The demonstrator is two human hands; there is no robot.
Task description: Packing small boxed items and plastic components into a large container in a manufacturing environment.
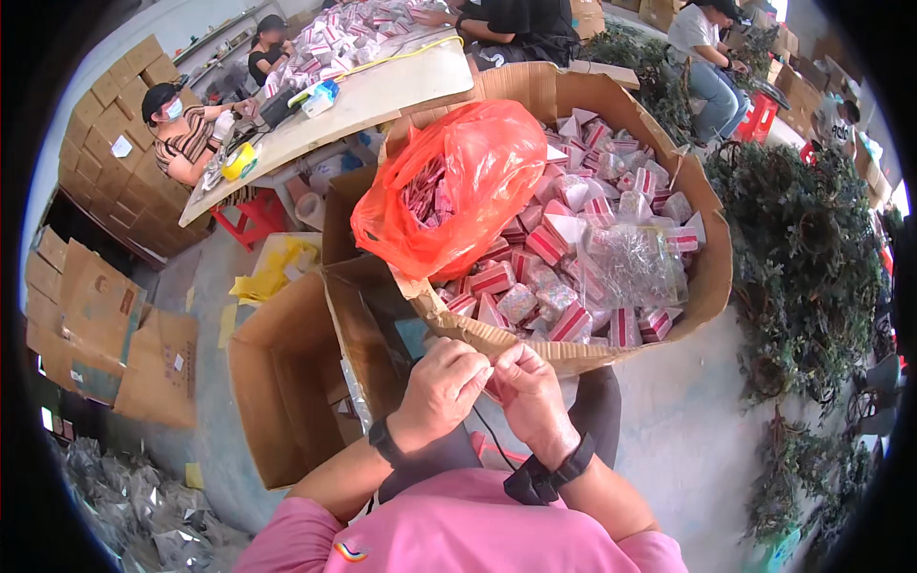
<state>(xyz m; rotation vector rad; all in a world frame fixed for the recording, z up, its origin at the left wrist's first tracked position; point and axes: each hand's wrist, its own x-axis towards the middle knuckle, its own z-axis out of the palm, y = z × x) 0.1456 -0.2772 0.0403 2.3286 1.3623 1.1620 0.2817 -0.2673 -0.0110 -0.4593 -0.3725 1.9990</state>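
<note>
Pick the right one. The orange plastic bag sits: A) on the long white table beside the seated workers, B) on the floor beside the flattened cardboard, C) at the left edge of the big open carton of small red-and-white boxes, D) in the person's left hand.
C: the orange plastic bag rests on the left rim of the big open carton, against the small red-and-white boxes; both hands are together below it.

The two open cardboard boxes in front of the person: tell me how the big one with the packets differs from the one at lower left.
The big cardboard box is heaped with small red-and-white packets and holds an orange plastic bag; the lower-left cardboard box shows only bare inner walls. The big one lies beyond both hands; the other lies left of the left hand. Both are brown, open-topped cardboard.
</note>
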